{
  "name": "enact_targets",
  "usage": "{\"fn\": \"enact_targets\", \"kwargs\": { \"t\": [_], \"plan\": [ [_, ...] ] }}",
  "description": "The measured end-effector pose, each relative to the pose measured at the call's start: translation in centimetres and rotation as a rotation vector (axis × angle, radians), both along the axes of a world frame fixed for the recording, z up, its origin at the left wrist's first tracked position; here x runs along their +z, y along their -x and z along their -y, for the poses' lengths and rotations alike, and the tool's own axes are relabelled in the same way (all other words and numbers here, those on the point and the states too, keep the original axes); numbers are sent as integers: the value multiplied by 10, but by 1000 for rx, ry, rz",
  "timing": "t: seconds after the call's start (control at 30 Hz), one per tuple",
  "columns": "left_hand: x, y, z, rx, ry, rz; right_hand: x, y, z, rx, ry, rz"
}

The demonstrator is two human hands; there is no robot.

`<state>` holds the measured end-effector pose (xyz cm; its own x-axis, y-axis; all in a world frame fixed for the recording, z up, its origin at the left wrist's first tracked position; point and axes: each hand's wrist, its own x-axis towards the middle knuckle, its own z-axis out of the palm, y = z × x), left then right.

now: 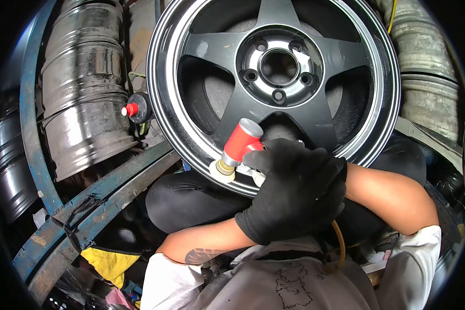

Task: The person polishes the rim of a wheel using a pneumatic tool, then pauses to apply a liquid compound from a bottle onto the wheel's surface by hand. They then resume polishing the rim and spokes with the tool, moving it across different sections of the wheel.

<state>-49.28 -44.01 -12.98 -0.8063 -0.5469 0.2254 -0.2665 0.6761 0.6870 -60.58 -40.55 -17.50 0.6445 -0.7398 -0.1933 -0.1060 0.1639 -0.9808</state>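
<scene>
A dark grey five-spoke wheel [343, 51] with a bright stepped rim stands before me, its lower edge by my lap. Both my hands wear black gloves and overlap on a red air polisher [237, 147]. My right hand [299, 160] is closed around its handle, close behind the red head. Coming in from below, my left hand [281, 209] is closed against the same handle; the gloves hide most of the grip. The polisher's small cream pad [222, 173] meets the rim at its lower left. A yellowish hose [340, 243] hangs below the gloves.
Bare metal wheel barrels [82, 98] are stacked at the left, and more barrels [429, 67] at the right. A blue metal frame [106, 175] runs beside my leg. A black round part with a red knob [132, 109] sits left of the rim. A yellow cloth [108, 263] lies lower left.
</scene>
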Motion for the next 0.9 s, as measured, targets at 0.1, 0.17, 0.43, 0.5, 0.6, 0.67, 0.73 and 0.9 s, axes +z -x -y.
{"fn": "enact_targets", "kwargs": {
  "t": [0.1, 0.17, 0.43, 0.5, 0.6, 0.67, 0.73, 0.9],
  "plan": [
    [-8, -4, 1, 67, -7, -76, -2, 0, 2, 9, -8, 4],
    [-5, -4, 6, 11, -9, 80, -4, 0, 5, 9, -15, 13],
    [-1, -11, 16, 7, -89, 38, -6, 0, 11, 38, -51, 32],
    [1, -13, 15, 26, -72, 9, -6, -1, 9, 41, -58, 32],
    [-18, -7, 2, 79, -39, 81, -3, -1, 4, 53, -58, 26],
    [-7, -5, 9, 0, -40, 81, -3, -2, 1, 58, -60, 26],
    [8, -3, 18, -82, -57, 69, -2, 2, 0, 63, -70, 21],
    [-14, 0, -20, 34, 85, 27, -5, 15, 4, 99, -113, 25]
  ]
}}
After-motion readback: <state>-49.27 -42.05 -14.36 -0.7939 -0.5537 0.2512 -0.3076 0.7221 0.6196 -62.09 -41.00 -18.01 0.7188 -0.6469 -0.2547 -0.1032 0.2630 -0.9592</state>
